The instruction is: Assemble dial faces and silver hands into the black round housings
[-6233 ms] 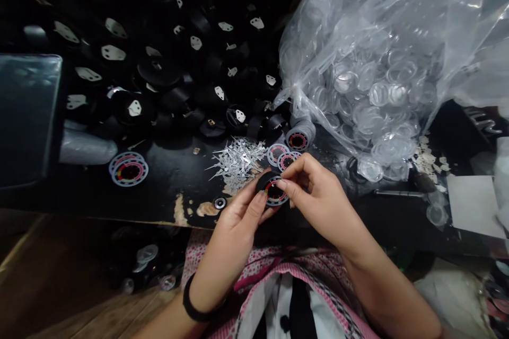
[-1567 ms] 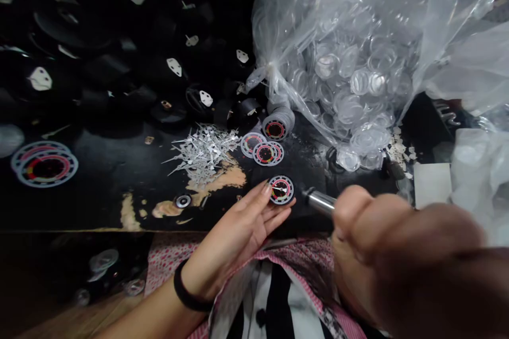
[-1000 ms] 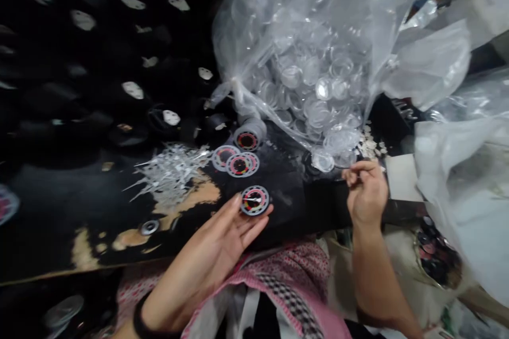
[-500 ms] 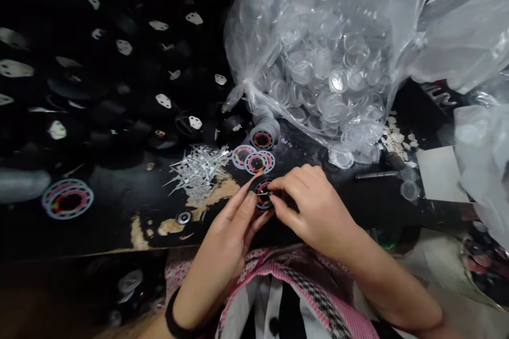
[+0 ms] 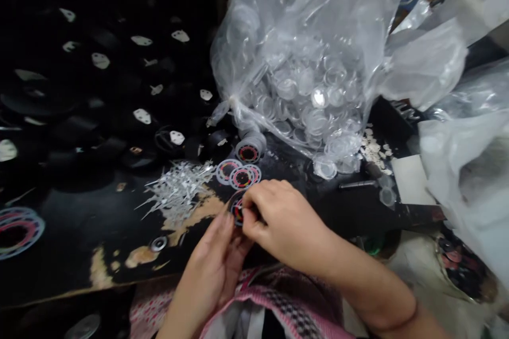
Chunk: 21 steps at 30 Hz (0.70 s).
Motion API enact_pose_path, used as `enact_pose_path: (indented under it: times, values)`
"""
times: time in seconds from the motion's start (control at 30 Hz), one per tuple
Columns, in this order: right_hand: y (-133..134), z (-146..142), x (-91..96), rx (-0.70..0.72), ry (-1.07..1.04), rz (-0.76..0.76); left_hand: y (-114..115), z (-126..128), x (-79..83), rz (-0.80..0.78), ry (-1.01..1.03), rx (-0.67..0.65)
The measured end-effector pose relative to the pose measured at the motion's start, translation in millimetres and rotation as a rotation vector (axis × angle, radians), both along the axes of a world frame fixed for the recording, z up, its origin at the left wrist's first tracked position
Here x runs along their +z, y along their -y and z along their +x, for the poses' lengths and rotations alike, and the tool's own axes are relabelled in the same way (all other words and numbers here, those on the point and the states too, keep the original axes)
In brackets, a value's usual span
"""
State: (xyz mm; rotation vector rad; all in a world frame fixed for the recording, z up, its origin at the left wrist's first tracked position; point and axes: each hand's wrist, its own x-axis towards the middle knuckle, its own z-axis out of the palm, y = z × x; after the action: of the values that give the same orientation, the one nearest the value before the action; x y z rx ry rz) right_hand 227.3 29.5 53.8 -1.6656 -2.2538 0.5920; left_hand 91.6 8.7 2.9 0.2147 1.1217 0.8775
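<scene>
My left hand (image 5: 212, 257) holds a small round black gauge (image 5: 236, 211) with a red and yellow dial face, just in front of the table's near edge. The fingers and thumb of my right hand (image 5: 278, 217) are pinched together over that dial and cover much of it. Whatever lies between those fingertips is hidden. Beyond my hands are loose printed dial discs (image 5: 241, 176) with grey rims. A pile of thin silver pointers (image 5: 181, 188) lies to their left.
A large clear bag (image 5: 302, 79) of transparent round covers stands behind. Black housings with pale plates (image 5: 142, 116) crowd the left back. More dial discs (image 5: 18, 233) lie at the far left, a small metal ring (image 5: 158, 243) nearer. A white card (image 5: 413, 180) is at right.
The view has shifted, so most things sit further left. My right hand has closed in over the dial and turned, hiding the pointer seen there before. My left hand keeps holding the gauge.
</scene>
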Motion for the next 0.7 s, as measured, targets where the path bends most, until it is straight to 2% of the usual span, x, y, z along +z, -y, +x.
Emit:
enact_pose_path:
  times: [0.1,0.17,0.23,0.3,0.33,0.47,0.7]
  values:
    - [-4,7,1.6,0.01,-0.098,-0.091,-1,-7,-8.3,0.09,-0.139,-0.084]
    - [-15,21,-0.9,0.012,-0.177,-0.094,-3,-9,-11.5,0.119,-0.141,-0.1]
    - [-34,38,-5.9,-0.121,-0.109,-0.013,-4,-8,-11.3,0.135,-0.087,-0.037]
    - [-59,53,-12.5,-0.362,0.168,0.102,-5,-4,-8.4,0.127,-0.034,0.018]
    - [-71,59,-15.9,-0.402,0.231,0.109,-5,-3,-6.6,0.111,-0.017,0.022]
    - [-103,69,-25.6,-0.356,0.34,0.088,-6,-3,-0.1,0.012,0.034,-0.007]
    - [-99,72,-26.0,-0.311,0.396,0.075,-10,-6,6.2,0.006,0.078,0.004]
